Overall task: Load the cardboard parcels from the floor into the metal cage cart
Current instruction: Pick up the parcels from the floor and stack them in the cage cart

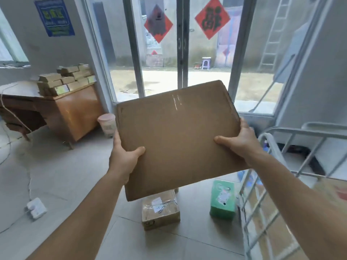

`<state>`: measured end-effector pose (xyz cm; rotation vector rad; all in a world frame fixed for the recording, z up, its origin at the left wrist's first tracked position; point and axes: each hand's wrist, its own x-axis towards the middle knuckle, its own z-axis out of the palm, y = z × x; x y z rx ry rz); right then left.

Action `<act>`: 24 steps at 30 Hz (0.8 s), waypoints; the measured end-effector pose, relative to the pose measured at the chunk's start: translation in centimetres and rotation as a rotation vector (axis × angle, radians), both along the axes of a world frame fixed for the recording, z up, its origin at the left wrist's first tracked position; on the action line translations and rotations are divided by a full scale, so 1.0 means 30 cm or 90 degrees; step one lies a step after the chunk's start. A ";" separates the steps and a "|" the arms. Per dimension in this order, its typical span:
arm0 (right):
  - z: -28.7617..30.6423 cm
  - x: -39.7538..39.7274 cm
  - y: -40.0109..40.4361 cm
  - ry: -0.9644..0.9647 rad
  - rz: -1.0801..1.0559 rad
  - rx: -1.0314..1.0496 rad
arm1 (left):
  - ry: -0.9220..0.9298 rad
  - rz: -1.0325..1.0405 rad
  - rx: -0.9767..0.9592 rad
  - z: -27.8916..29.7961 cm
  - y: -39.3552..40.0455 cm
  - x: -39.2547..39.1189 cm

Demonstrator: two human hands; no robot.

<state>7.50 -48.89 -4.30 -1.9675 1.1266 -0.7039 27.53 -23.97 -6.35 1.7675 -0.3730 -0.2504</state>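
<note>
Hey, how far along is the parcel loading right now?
Done: something brown already shows behind the bars of the grey metal cage cart. In hand: left hand and right hand hold a large flat cardboard parcel in the air. Left: a small taped cardboard box and a green box on the floor.

Small parcel depot/back office: brown wooden table (75,111) stacked with small cardboard boxes (69,79), grey metal cage cart (281,175), taped cardboard parcels on tiled floor (160,211).

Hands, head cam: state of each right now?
Left hand: grips the left edge of the large cardboard parcel, thumb on top.
Right hand: grips the same parcel's right edge, thumb on top.
</note>
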 end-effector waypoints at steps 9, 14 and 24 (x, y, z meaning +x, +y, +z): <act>0.047 -0.409 -0.162 -0.002 -0.281 -0.011 | -0.035 -0.252 -0.011 0.076 -0.513 -0.121; 0.060 -0.616 -0.167 -0.029 -0.427 -0.001 | -0.059 -0.393 -0.009 0.114 -0.747 -0.222; 0.015 -1.016 -0.123 -0.091 -0.661 -0.004 | -0.134 -0.624 -0.009 0.177 -1.099 -0.605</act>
